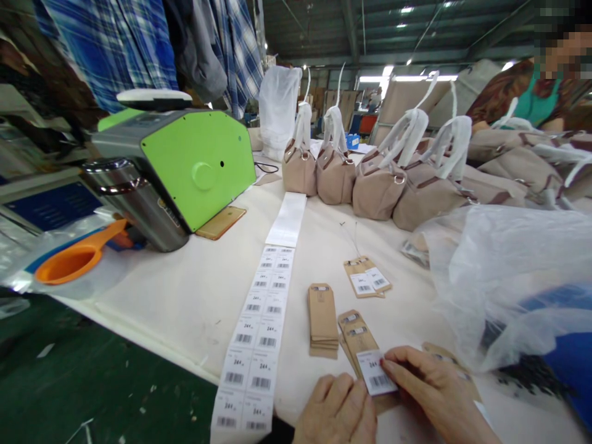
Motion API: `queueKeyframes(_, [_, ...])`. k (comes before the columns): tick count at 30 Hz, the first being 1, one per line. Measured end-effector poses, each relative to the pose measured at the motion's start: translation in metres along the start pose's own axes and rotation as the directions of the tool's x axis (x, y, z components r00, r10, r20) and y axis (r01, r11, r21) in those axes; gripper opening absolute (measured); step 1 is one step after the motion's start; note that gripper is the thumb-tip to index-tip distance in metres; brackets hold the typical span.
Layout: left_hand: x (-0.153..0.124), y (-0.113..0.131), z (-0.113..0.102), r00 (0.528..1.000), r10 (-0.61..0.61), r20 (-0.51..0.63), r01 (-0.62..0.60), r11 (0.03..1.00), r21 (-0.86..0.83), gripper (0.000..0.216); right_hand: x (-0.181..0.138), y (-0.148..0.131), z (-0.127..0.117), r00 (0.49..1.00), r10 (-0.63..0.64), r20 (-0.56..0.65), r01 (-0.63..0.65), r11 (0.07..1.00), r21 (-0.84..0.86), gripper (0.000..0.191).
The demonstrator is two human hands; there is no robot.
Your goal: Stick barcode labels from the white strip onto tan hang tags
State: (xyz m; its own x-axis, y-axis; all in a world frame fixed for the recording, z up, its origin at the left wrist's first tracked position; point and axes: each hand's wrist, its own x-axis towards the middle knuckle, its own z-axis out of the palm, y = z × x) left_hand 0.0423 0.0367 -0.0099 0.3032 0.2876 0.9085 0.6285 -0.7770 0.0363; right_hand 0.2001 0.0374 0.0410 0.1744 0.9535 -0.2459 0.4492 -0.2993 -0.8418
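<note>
My right hand (pixel 432 388) pinches the right edge of a white barcode sticker (pixel 377 372) between thumb and index finger. The sticker lies over a brown cardboard hang tag (pixel 386 404). My left hand (pixel 337 410) is closed, its bent fingertips against the sticker's lower left side and the tag; part of its grip is hidden. Just beyond, more brown hang tags (pixel 358 333) lie fanned out. A neat stack of hang tags (pixel 322 317) stands to their left. Left of my hands runs a long strip of barcode stickers (pixel 254 345).
Stickered tags with strings (pixel 367 277) lie farther back. Beige handbags (pixel 335 176) line the table's rear. Clear plastic (pixel 513 265) covers the right side. A green machine (pixel 198 166), steel thermos (pixel 139 206), phone (pixel 222 223) and orange scoop (pixel 78 262) occupy the left. Another person (pixel 541 92) is at far right.
</note>
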Motion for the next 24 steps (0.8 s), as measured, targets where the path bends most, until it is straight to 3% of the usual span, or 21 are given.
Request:
queueKeyframes(8, [-0.0018,0.0009,0.0019,1.000,-0.010,0.004,0.010,1.000,0.014,0.019,0.0032,-0.0033,-0.0016,0.995,0.077,0.057,-0.074,0.996,-0.055,0.031])
queueKeyframes(13, [-0.0033,0.0012,0.0028,1.000,-0.012,0.009,0.012,1.000,0.017,0.019,0.0018,-0.0075,-0.0004,0.998,0.061,0.003,-0.060,0.994,-0.095,0.031])
queueKeyframes(24, [0.0000,0.0002,0.0009,1.000,-0.012,0.002,0.012,1.000,-0.007,0.019,0.0043,-0.0028,-0.0022,0.997,0.064,0.039,-0.058,0.989,-0.137,0.034])
